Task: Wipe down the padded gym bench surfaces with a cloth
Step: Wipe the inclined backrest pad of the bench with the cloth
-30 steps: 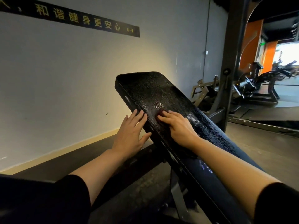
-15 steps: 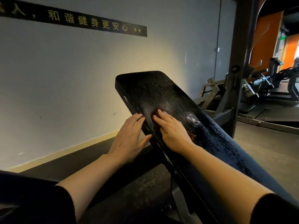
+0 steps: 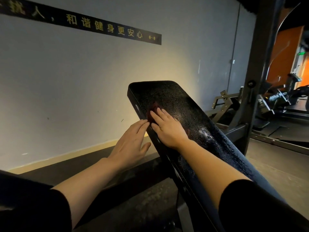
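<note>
Right hand point(image 3: 168, 129) lies flat, fingers straight, pressing a dark red cloth point(image 3: 153, 109) onto the upper part of the inclined black bench pad point(image 3: 192, 114); left hand point(image 3: 129, 143), fingers straight and together, touches the pad's left edge.

Two hands are showing: one left hand point(image 3: 129, 142) and one right hand point(image 3: 168, 127), each with one dark sleeve trailing at the frame's lower edge. One padded bench point(image 3: 192, 118) is standing inclined, with one dark red cloth point(image 3: 153, 108) lying on it. One black wall banner point(image 3: 93, 25) and one upright steel post point(image 3: 257, 67) are also appearing.
</note>
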